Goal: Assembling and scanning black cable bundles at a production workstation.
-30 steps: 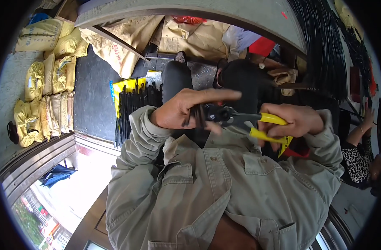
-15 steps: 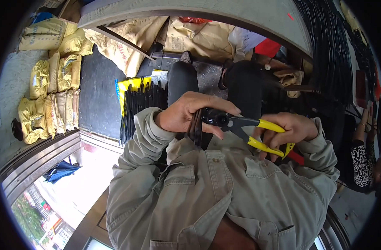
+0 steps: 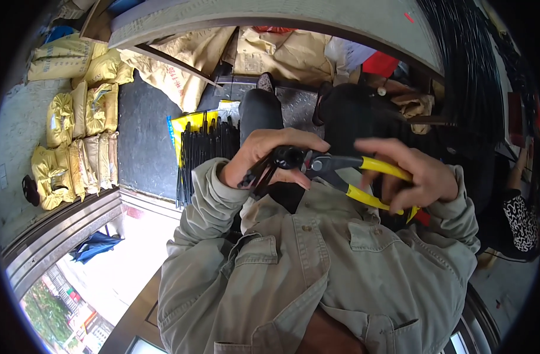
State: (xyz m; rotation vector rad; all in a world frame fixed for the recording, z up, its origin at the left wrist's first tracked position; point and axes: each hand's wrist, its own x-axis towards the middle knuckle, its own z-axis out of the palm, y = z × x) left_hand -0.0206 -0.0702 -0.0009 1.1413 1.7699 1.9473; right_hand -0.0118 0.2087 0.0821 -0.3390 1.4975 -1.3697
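My left hand is closed around several thin black strips. A round, shiny black end of what it holds shows between the thumb and fingers. Nearly touching that end are the grey jaws of a pair of cutting pliers with yellow handles. The handles are spread apart, and my right hand has its fingers around them, somewhat smeared by motion. Exactly what lies between the jaws is hidden by the black end.
A pile of long black strips lies on a yellow sack left of my legs. Filled tan sacks stand by the left wall. A grey tabletop crosses ahead, with black strands at right. Another person's patterned sleeve shows far right.
The strips in my left hand have swung left and tilted. The pliers' handles are further apart, and my right fingers have lifted and loosened around them. The view has shifted slightly.
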